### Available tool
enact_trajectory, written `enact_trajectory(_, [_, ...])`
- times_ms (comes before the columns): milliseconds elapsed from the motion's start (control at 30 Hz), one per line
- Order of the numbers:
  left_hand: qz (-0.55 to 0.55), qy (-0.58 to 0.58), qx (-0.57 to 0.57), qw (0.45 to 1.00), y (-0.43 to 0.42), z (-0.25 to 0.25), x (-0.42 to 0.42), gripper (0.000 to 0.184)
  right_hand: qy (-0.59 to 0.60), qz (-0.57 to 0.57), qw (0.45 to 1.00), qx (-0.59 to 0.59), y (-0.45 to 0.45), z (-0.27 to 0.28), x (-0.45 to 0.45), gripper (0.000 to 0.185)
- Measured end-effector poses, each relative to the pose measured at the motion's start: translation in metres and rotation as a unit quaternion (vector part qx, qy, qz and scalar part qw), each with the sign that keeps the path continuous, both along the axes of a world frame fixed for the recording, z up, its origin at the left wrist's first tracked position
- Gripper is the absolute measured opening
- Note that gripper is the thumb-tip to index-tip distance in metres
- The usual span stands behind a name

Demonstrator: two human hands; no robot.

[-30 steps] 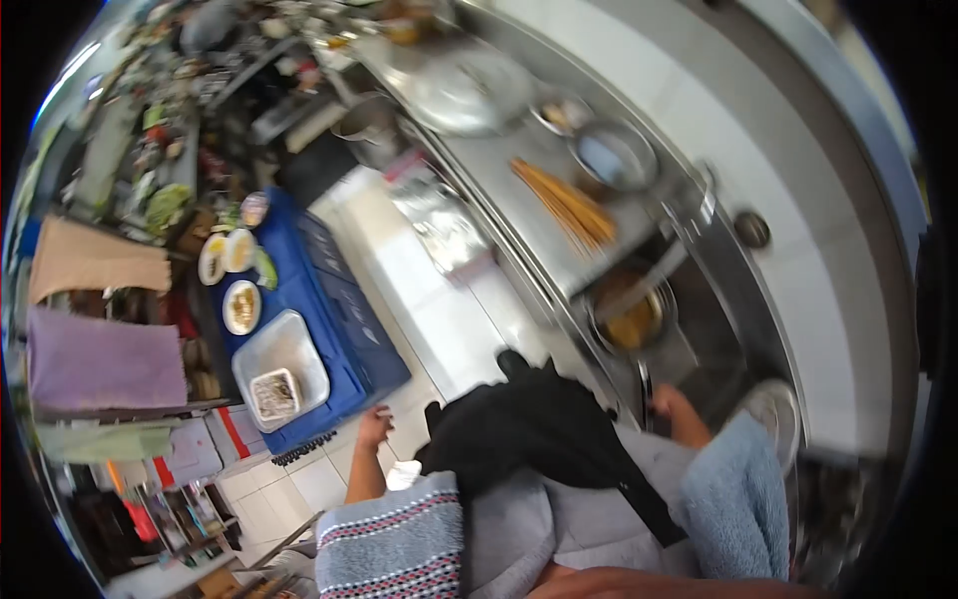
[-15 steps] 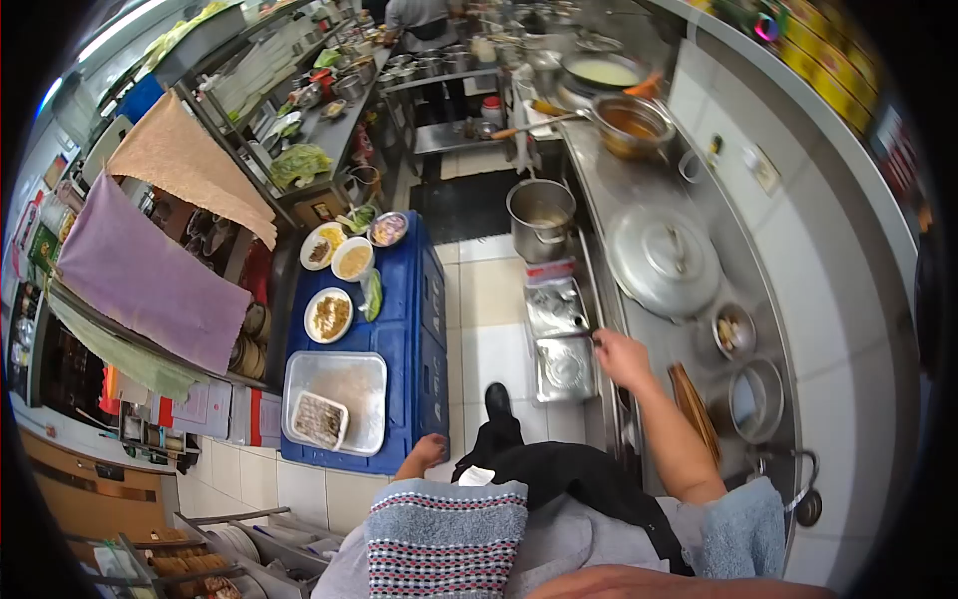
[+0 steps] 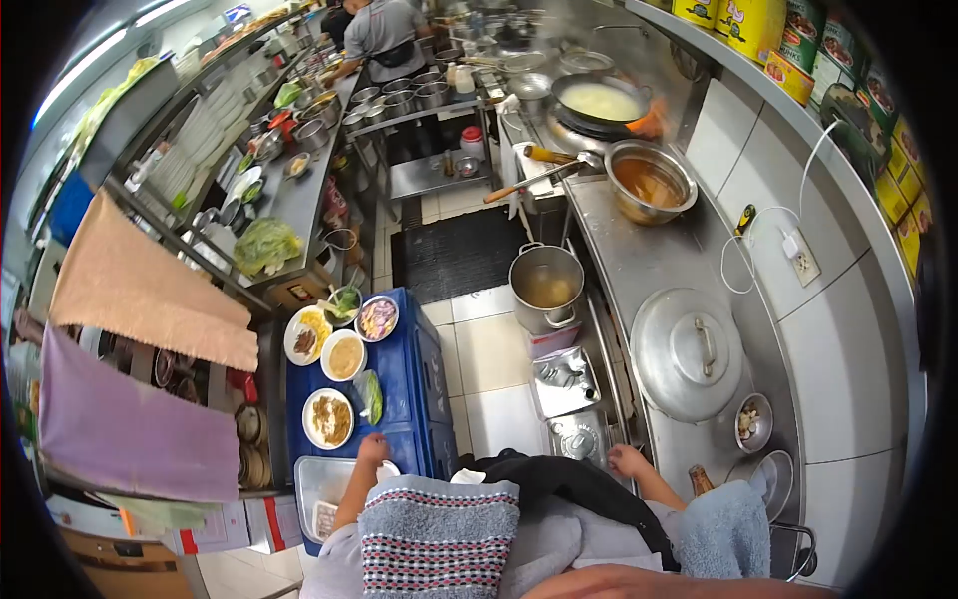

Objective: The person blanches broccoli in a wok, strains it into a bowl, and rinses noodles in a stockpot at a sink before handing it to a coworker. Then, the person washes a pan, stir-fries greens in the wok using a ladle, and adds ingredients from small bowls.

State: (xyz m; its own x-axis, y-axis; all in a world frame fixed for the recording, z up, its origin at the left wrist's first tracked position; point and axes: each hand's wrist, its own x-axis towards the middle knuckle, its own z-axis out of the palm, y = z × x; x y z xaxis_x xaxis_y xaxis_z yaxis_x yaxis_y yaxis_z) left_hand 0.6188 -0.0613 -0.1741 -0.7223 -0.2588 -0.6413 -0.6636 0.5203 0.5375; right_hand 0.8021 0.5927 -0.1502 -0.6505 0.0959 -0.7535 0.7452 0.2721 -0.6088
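Observation:
My left hand (image 3: 373, 449) is raised beside the blue crate (image 3: 404, 394), its fingers curled with nothing visible in them. Just behind its forearm stands a translucent plastic tray (image 3: 312, 479) holding a smaller white container (image 3: 324, 519), both partly hidden. Closest to the hand on the crate are a bowl of brown food (image 3: 327, 419) and a bagged green vegetable (image 3: 370, 397). My right hand (image 3: 627, 461), fingers folded in and apparently empty, hangs by the steel counter's edge. Beside it on the floor side is a metal tin (image 3: 579, 436); contact cannot be made out.
A large pot (image 3: 546, 285) stands ahead beside the counter, above another silver tin (image 3: 565, 381). The counter holds a big lid (image 3: 689, 354) and a bowl of orange-brown liquid (image 3: 651, 182). A black mat (image 3: 454, 245) covers the aisle. Another person (image 3: 387, 40) works farther back.
My view has moved forward along the aisle and tilted up. My left hand has come up beside the crate, covering part of the tray. My right hand has drawn closer to my body.

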Motion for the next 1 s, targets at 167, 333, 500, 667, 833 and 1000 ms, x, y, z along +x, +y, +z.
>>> enact_trajectory(167, [0.015, 0.075, 0.036, 0.996, 0.029, 0.044, -0.045, 0.038, 0.027, 0.254, 0.966, -0.044, -0.03, -0.023, -0.071, 0.026])
enact_trajectory(333, [-0.093, -0.113, 0.131, 0.98, -0.001, 0.072, 0.002, 0.039, 0.177, 0.31, 0.932, 0.07, -0.069, -0.038, -0.259, 0.034])
enact_trajectory(500, [-0.271, -0.1, 0.027, 0.957, -0.09, 0.023, 0.009, 0.036, 0.236, -0.021, 0.968, -0.085, -0.095, 0.051, -0.385, 0.027])
enact_trajectory(667, [-0.489, 0.158, -0.14, 0.846, -0.088, 0.009, -0.128, 0.033, 0.19, 0.229, 0.955, 0.012, -0.056, -0.063, -0.341, 0.02])
enact_trajectory(833, [-0.178, 0.195, 0.207, 0.942, 0.052, 0.207, -0.328, 0.033, -0.165, 0.099, 0.981, 0.003, -0.027, 0.003, -0.28, 0.02])
enact_trajectory(1000, [-0.344, 0.224, 0.252, 0.876, 0.141, 0.267, -0.445, 0.035, -0.011, -0.077, 0.986, -0.146, -0.06, 0.084, -0.319, 0.026])
